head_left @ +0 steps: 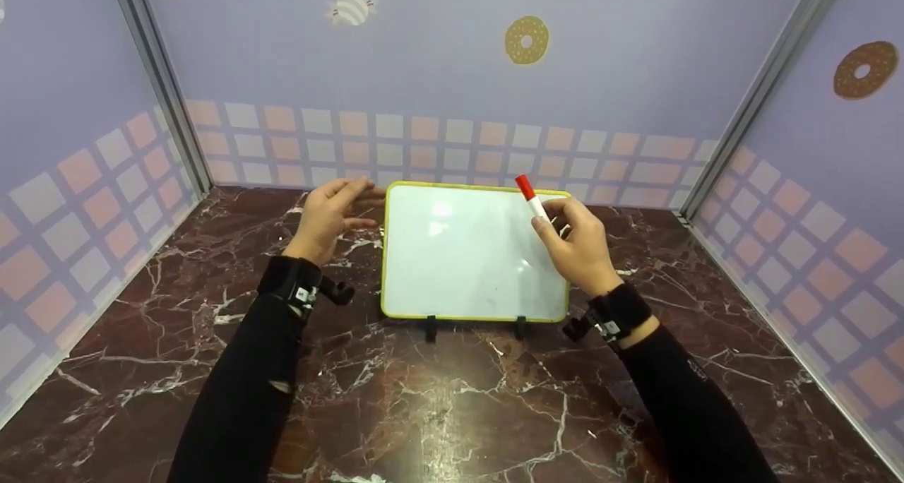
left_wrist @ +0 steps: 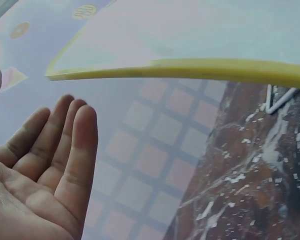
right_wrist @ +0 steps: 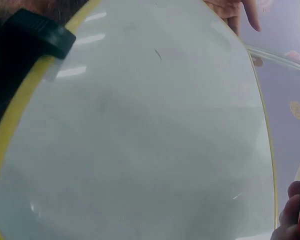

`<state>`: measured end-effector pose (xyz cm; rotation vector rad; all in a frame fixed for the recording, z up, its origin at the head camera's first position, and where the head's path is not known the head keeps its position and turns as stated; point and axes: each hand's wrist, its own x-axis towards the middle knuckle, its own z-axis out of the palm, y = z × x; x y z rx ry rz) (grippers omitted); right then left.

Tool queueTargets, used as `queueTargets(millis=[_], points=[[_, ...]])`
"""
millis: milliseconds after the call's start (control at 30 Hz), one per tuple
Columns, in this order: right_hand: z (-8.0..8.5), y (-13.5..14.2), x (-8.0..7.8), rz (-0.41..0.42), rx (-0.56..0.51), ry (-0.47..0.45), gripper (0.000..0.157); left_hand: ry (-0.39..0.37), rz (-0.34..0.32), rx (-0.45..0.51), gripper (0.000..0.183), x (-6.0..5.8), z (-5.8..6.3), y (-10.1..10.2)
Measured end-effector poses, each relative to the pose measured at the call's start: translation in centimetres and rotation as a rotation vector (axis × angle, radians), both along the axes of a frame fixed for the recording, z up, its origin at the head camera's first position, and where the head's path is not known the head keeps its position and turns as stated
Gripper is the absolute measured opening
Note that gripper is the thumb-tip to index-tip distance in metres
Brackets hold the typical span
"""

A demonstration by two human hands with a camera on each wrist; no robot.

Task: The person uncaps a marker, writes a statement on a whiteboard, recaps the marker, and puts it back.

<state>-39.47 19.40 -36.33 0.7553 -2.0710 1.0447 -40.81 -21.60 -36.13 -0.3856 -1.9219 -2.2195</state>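
A small whiteboard (head_left: 466,257) with a yellow rim leans upright on a stand with black feet (head_left: 431,328). In the head view my right hand (head_left: 580,246) is in front of the board's right side and pinches a white marker (head_left: 537,207) with a red cap (head_left: 525,186) pointing up and left. The marker also shows at the right edge of the right wrist view. My left hand (head_left: 332,211) is beside the board's left edge, fingers extended and holding nothing. In the left wrist view those fingers (left_wrist: 82,135) are apart from the yellow rim (left_wrist: 190,68).
Dark red marble-patterned tabletop (head_left: 395,398) lies under the board. Lilac walls (head_left: 452,66) with donut prints and pink and white squares enclose the back and both sides. Each wrist wears a black strap with a small camera (head_left: 337,290).
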Motion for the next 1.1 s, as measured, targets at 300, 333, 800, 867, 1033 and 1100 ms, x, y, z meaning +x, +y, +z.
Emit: queueTargets(millis=[300,333,800,867,1033,1100], points=[[-0.8,-1.1,0.8,0.078,0.044,0.005,0.016,0.207,0.175,-0.116,0.038,0.5,1.2,0.6],[-0.9,-1.2,0.9,0.086,0.054,0.005,0.016,0.223,0.194,-0.131,0.039,0.6,1.3,0.7],[-2.0,-3.4,1.8,0.198,0.167,0.044,0.015,0.272,0.030,-0.276,0.031,2.5,3.0,4.0],[-2.1,-3.6,2.0,0.210,0.178,0.059,0.015,0.276,-0.007,-0.346,0.033,2.8,3.1,4.9],[-2.1,-4.0,2.2,0.251,0.207,0.082,0.014,0.359,-0.072,-0.542,0.037,3.5,2.7,7.0],[-2.1,-4.2,2.3,0.262,0.219,0.085,0.013,0.398,-0.098,-0.584,0.037,3.7,2.5,7.7]])
